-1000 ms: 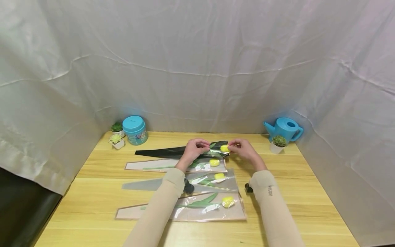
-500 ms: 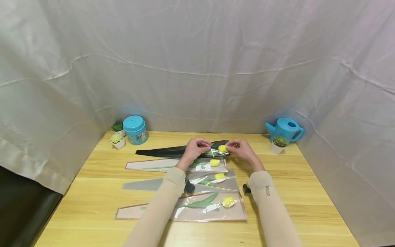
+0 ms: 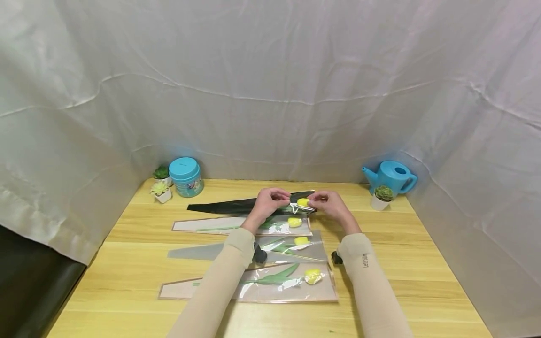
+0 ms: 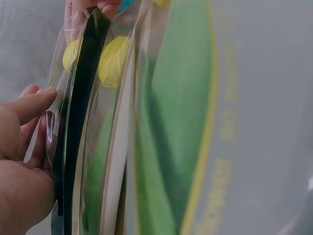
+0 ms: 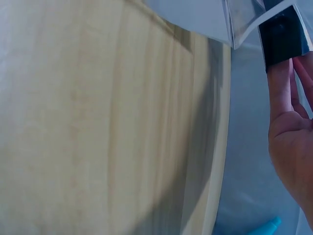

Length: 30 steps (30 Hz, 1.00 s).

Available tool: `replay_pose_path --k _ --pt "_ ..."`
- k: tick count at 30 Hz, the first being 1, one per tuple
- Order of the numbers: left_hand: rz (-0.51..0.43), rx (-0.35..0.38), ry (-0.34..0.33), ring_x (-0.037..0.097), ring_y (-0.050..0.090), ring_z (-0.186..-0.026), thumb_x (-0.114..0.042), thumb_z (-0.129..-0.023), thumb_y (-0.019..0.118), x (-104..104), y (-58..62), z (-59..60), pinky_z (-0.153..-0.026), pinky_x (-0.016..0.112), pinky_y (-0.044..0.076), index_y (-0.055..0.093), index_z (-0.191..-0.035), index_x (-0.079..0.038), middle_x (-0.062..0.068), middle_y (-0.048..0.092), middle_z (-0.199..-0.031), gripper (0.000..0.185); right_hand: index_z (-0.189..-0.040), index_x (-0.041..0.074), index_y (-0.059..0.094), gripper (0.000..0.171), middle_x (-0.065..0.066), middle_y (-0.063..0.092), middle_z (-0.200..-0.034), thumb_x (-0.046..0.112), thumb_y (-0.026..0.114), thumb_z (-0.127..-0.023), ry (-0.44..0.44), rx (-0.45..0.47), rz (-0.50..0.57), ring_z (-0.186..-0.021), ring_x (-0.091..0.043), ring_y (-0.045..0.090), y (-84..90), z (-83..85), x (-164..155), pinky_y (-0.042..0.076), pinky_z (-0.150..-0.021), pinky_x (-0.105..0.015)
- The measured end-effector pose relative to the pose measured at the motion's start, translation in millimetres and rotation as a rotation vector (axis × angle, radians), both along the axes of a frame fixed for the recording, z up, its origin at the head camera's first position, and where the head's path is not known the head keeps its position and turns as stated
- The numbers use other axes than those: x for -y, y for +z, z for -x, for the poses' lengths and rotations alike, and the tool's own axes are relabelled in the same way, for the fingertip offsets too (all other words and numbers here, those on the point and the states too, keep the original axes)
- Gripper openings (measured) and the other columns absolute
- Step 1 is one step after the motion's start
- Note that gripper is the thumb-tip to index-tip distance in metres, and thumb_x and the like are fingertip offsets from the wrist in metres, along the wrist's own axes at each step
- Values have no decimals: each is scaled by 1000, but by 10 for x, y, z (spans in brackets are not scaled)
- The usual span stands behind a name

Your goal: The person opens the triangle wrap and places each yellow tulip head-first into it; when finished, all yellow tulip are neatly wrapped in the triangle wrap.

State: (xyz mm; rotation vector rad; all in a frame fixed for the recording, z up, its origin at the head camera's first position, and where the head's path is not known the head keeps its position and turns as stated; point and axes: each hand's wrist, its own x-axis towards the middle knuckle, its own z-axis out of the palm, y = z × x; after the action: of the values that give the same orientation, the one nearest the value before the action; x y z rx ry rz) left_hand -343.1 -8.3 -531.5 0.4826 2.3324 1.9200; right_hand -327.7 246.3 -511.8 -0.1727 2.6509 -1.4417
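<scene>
A black-backed clear flower sleeve (image 3: 224,207) lies at the back of the row, its wide mouth to the right. Inside that mouth is a yellow tulip (image 3: 303,202). My right hand (image 3: 333,205) holds the tulip's head from the right, fingertips within the sleeve's opening. My left hand (image 3: 268,204) pinches the sleeve near the tulip's leaves; in the left wrist view, its thumb lies on the clear film. The right wrist view shows the right hand's fingers (image 5: 280,90) reaching behind the black end of the sleeve. The tulip's stem is mostly hidden by the left hand.
Nearer on the wooden table (image 3: 422,281) lie a white sleeve (image 3: 186,226), a grey sleeve (image 3: 190,253) and another white sleeve (image 3: 291,293), each with a yellow tulip. A blue jar (image 3: 186,177), small potted succulents (image 3: 160,190) and a blue watering can (image 3: 390,176) stand behind.
The tulip's head has slid slightly left, deeper into the black sleeve, and my right hand has followed it. The left hand keeps its place on the sleeve.
</scene>
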Motion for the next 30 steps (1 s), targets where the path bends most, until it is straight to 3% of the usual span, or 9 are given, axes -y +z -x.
replay_pose_path --k 5,15,22,30 --pt "-17 4 -2 29 72 -97 -4 -90 80 -10 10 -13 -88 46 60 78 -112 -3 15 78 -104 22 -119 7 75 30 -12 73 -112 24 78 -95 13 2 9 -100 -21 68 1 -3 19 57 -87 -29" --pt "33 -18 3 17 72 -92 -5 -91 79 4 6 10 -82 33 62 79 -109 -10 7 78 -100 19 -122 10 74 30 -12 72 -118 23 77 -96 -3 40 11 -106 -24 69 -8 35 30 57 -94 -37" --pt "47 -32 40 17 72 -91 -7 -91 80 -1 2 29 -80 30 61 79 -109 -9 5 79 -99 18 -128 12 70 34 -13 69 -130 25 75 -97 -13 84 60 -113 -27 68 -4 30 23 54 -102 -42" --pt "60 -43 91 19 70 -90 -7 -92 79 -2 -14 34 -79 32 60 79 -108 -7 7 77 -99 16 -140 7 62 41 -17 64 -140 22 68 -102 22 60 108 -126 -34 64 -24 30 29 49 -111 -47"
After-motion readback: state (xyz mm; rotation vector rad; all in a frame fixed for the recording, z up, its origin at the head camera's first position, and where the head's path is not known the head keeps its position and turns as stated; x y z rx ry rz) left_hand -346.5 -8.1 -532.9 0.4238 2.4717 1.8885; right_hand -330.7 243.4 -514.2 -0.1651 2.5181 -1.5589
